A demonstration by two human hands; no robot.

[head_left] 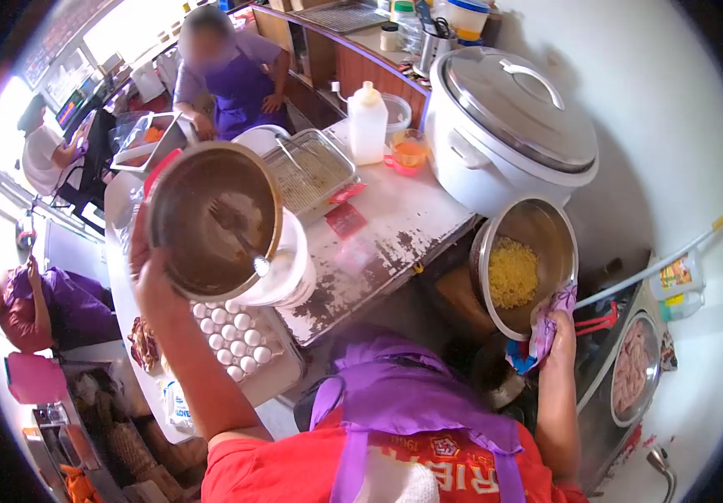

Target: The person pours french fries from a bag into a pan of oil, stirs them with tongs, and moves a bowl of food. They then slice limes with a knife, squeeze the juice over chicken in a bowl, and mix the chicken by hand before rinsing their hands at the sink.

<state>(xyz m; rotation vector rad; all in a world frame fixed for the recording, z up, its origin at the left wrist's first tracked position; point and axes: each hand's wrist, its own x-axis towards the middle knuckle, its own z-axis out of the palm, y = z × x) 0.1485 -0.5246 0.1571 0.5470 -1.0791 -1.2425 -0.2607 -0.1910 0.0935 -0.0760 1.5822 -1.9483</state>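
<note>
My left hand (153,281) is closed on the rim of a large brownish bowl (185,193), tilted so its inside faces me. A fork (248,247) lies in the bowl, its tines on a wet, nearly bare bottom. Behind and below it is a white bucket (294,268), partly hidden. At the right, my right hand (557,331) grips a patterned cloth (550,317) against the edge of a deep metal pot (485,251). The tilted pot holds a mound of yellow, crumbly food (512,272), perhaps rice or egg.
A tray of white eggs (235,339) sits below the bucket. On the worn table stand a wire-rack tray (311,172), a white squeeze bottle (367,126) and a large lidded cooker (470,159). A pan of raw meat (634,369) is at right. Co-workers (244,92) stand across and at left.
</note>
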